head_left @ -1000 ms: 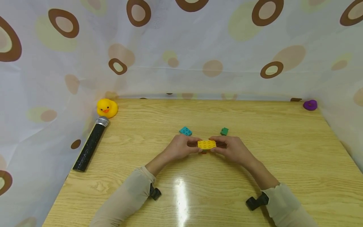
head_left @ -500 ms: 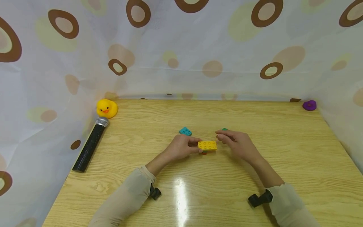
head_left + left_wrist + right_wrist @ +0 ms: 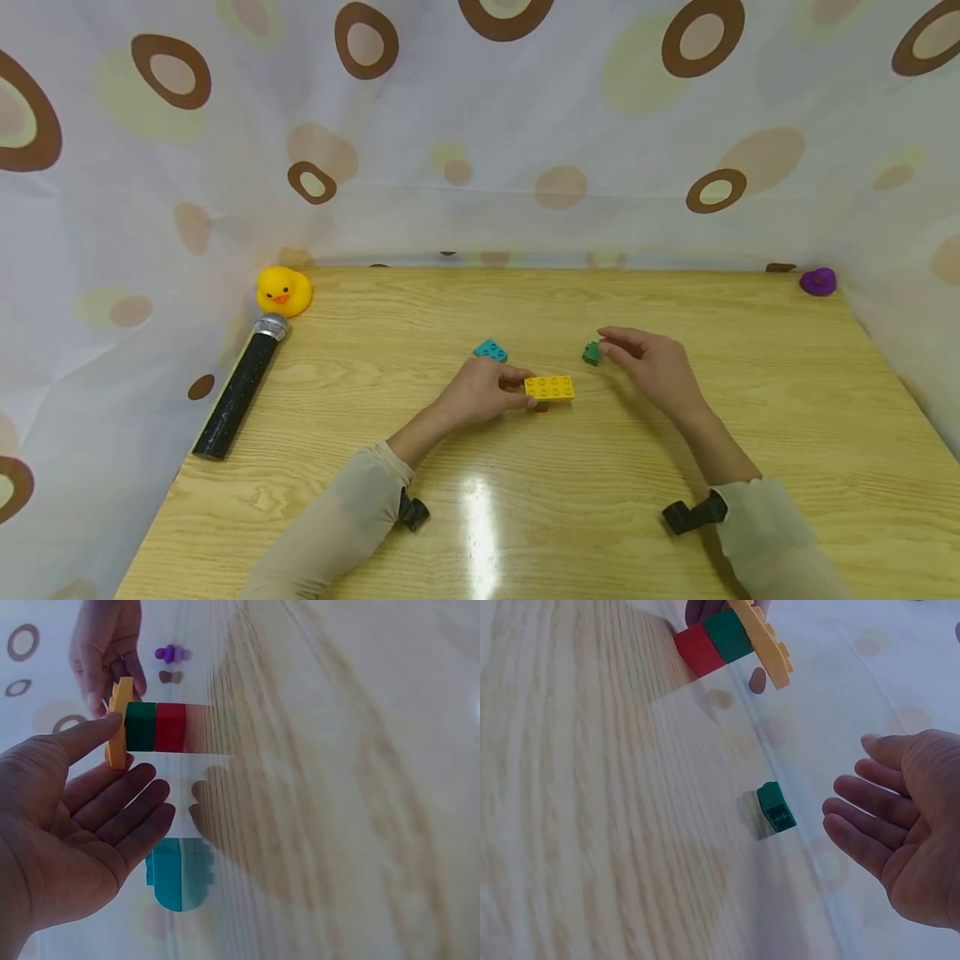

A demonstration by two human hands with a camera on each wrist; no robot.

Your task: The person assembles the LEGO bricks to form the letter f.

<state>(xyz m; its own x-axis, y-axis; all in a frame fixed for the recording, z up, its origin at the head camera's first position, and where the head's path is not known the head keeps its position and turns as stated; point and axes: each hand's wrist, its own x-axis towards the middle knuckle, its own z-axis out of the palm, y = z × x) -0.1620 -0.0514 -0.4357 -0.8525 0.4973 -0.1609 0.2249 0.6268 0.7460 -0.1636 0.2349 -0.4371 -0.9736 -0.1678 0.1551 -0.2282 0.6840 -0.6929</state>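
Spotted sheet (image 3: 495,108) at back and sides, then wood-grain desk (image 3: 585,517). Black microphone (image 3: 242,392) lies along the desk's left edge, silver head close to the yellow duck (image 3: 285,293) in the far left corner. Left hand (image 3: 480,390) pinches the left end of the yellow plate (image 3: 549,387), thumb on the near side, forefinger on the far side. Right hand (image 3: 654,367) holds nothing: fingers loosely bent, thumb parted from forefinger. Plate tops an upright stack, green brick (image 3: 728,636) under it, red brick (image 3: 700,651) at the bottom, which looks to stand on the desk. Purple toy (image 3: 818,282) sits in the far right corner (too small to tell which way it faces). Teal brick (image 3: 491,350) lies just beyond the left hand. Smallest is the loose green block (image 3: 591,354), and I'd judge that's the relation that counts: it's on the desk just left of the right hand's fingertips, apart from them in the right wrist view, beyond and right of the stack. Right hand is the nearer one. Block seems tipped on its side, studs leftward; can't call its long axis. Count: hands 2, microphone 1, duck 1, yellow plate 1, red 1, purple toy 1, teal 1, green 2 (one stacked, one loose).
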